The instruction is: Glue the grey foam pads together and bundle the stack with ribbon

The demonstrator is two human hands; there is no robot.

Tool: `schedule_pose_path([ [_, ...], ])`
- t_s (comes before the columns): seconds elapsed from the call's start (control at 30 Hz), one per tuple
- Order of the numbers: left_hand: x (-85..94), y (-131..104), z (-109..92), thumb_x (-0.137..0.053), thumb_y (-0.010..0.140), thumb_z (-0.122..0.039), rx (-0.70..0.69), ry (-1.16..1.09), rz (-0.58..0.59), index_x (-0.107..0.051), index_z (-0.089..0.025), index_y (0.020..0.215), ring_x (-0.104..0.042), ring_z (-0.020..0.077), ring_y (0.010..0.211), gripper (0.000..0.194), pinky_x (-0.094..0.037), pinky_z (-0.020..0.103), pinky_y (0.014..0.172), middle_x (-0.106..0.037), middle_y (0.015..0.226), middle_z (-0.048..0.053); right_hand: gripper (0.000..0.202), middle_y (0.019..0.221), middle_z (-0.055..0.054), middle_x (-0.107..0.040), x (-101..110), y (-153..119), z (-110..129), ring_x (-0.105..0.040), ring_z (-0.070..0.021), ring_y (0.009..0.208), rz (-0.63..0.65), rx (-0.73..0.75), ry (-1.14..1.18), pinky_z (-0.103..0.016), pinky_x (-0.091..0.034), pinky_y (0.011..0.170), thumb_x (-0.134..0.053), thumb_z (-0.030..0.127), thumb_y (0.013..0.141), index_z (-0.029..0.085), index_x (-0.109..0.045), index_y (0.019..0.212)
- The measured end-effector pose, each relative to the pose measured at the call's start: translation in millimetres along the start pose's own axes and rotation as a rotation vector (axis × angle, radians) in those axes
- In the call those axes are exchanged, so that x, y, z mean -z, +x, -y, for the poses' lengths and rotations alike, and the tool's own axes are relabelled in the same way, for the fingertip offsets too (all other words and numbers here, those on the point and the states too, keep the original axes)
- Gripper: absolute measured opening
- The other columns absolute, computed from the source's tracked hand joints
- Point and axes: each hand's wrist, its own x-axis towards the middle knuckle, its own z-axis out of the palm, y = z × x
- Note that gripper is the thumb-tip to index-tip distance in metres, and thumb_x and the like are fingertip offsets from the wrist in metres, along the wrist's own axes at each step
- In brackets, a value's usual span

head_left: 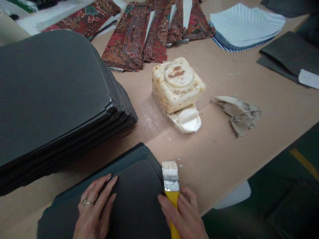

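Note:
My left hand lies with its fingers stretched out on a low stack of black sheets with cut, rounded corners. A ring shows on one finger. In my right hand is a paintbrush with a yellow handle, its pale bristles pointing away from me and coated in white. The right thumb rests by the stack's right edge. Beyond the brush stands a crusted cream-coloured glue container with a round lid and white paste in its front mouth.
A taller stack of black sheets fills the left. Patterned red-brown fabric pieces and striped cloth pieces lie at the back. A crumpled rag and folded black sheets are to the right. The table edge runs diagonally at lower right.

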Motion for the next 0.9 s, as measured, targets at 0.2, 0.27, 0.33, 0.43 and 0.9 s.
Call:
schedule_pose_path([
  [0.2,2.4,2,0,-0.039,0.089,-0.037,-0.002,0.019,0.008,-0.046,-0.033,0.126,-0.054,0.0233,0.106,0.038,-0.046,0.038,0.087,-0.055,0.119,0.004,0.031,0.070,-0.001,-0.061,6,3,0,-0.055,-0.0143,0.065,0.108,0.003,-0.019,-0.039,-0.036,0.086,-0.044,0.007,0.086,0.021,-0.059,0.109],
  [0.27,2.7,3,-1,-0.039,0.089,-0.037,0.000,0.024,0.010,-0.048,-0.031,0.125,-0.054,0.0230,0.106,0.037,-0.046,0.038,0.087,-0.055,0.119,0.005,0.031,0.070,-0.001,-0.061,6,4,0,-0.054,-0.0144,0.066,0.115,0.010,-0.024,-0.039,-0.035,0.087,-0.042,0.008,0.086,0.021,-0.059,0.109],
  [0.33,2.2,2,-1,-0.039,0.090,-0.036,0.001,0.023,-0.002,-0.047,-0.031,0.126,-0.054,0.0228,0.105,0.037,-0.046,0.037,0.085,-0.055,0.119,0.005,0.031,0.069,-0.001,-0.061,4,4,1,-0.054,-0.0141,0.065,0.111,0.017,-0.034,-0.038,-0.034,0.086,-0.039,0.009,0.088,0.021,-0.059,0.107],
  [0.43,-0.2,0,0,-0.039,0.089,-0.033,-0.003,0.023,-0.005,-0.047,-0.033,0.127,-0.054,0.0237,0.105,0.039,-0.046,0.039,0.085,-0.055,0.118,0.006,0.032,0.066,0.000,-0.059,-2,5,2,-0.052,-0.0136,0.063,0.075,0.022,-0.038,-0.038,-0.034,0.085,-0.032,0.010,0.090,0.021,-0.059,0.105],
  [0.9,2.5,-13,-12,-0.041,0.084,-0.006,0.048,0.020,-0.058,-0.055,-0.029,0.120,-0.047,0.0245,0.113,0.045,-0.041,0.044,0.090,-0.054,0.121,0.008,0.019,0.105,-0.007,-0.068,4,35,15,-0.064,-0.0191,0.093,-0.170,0.160,-0.082,-0.032,-0.048,0.079,-0.058,0.024,0.085,0.020,-0.057,0.103],
])
